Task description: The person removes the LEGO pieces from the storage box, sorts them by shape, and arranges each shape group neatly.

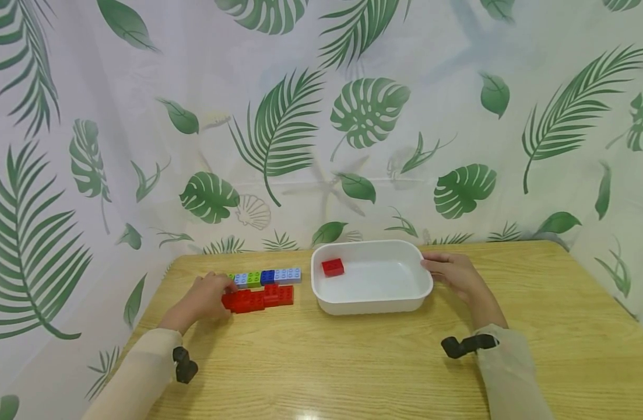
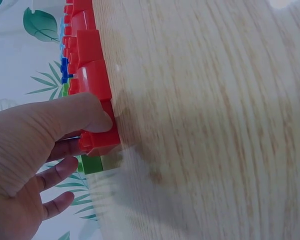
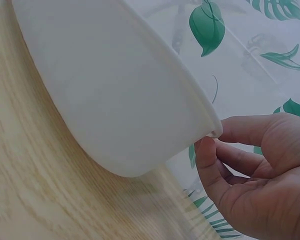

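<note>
My left hand (image 1: pixel 207 296) is at the left end of a row of red toy bricks (image 1: pixel 254 300). In the left wrist view its thumb and index finger pinch the end red brick (image 2: pixel 102 141), while the other fingers stand loosely bent. Behind that row lies a second line of light blue, green and dark blue bricks (image 1: pixel 267 276), partly hidden by the hand. My right hand (image 1: pixel 454 273) pinches the right rim of a white plastic tub (image 1: pixel 373 306) between thumb and fingers. Inside the tub, near its left wall, sits one red brick (image 1: pixel 333 268).
Everything stands on a wood-grain table (image 1: pixel 326 361), toward its far edge. A white curtain (image 1: pixel 300 134) with green leaf prints hangs right behind it and along the left side. Black straps with small mounts (image 1: pixel 460 346) circle both sleeves.
</note>
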The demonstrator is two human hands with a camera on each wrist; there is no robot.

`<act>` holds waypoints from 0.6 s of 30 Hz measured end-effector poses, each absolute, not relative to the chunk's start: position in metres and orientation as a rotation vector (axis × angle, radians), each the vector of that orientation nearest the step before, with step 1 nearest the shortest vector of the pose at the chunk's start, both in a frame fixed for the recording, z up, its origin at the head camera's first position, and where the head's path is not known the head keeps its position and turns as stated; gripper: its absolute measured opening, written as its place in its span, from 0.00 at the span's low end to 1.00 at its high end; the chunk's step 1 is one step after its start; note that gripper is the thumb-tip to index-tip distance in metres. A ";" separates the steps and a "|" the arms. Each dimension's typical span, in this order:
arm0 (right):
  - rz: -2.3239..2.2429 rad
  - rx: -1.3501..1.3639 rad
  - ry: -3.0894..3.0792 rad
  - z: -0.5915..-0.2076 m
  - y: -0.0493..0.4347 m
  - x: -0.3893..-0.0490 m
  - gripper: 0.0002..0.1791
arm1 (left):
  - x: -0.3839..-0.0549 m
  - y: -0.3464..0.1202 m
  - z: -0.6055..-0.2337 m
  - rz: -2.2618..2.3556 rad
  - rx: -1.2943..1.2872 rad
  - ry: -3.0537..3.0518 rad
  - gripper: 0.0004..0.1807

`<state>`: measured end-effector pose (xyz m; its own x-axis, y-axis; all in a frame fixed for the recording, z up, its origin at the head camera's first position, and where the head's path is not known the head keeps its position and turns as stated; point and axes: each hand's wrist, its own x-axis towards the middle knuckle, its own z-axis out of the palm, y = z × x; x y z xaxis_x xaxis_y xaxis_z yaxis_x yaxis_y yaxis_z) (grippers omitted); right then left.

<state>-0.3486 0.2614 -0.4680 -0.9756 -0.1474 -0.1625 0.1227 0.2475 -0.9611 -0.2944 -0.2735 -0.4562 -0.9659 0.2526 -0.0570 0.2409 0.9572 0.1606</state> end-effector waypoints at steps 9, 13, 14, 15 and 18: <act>-1.798 -0.017 2.306 -0.469 0.263 -0.349 0.33 | -0.295 -0.272 -0.457 0.236 0.365 3.027 0.23; -1.812 -0.019 2.302 -0.470 0.263 -0.349 0.33 | -0.295 -0.271 -0.456 0.252 0.351 3.021 0.24; -1.814 -0.020 2.304 -0.470 0.263 -0.349 0.33 | -0.294 -0.270 -0.456 0.255 0.347 3.020 0.24; -1.808 -0.025 2.308 -0.471 0.263 -0.349 0.33 | -0.295 -0.270 -0.456 0.259 0.342 3.018 0.24; -1.784 -0.030 2.322 -0.470 0.262 -0.349 0.33 | -0.295 -0.270 -0.456 0.264 0.329 3.015 0.23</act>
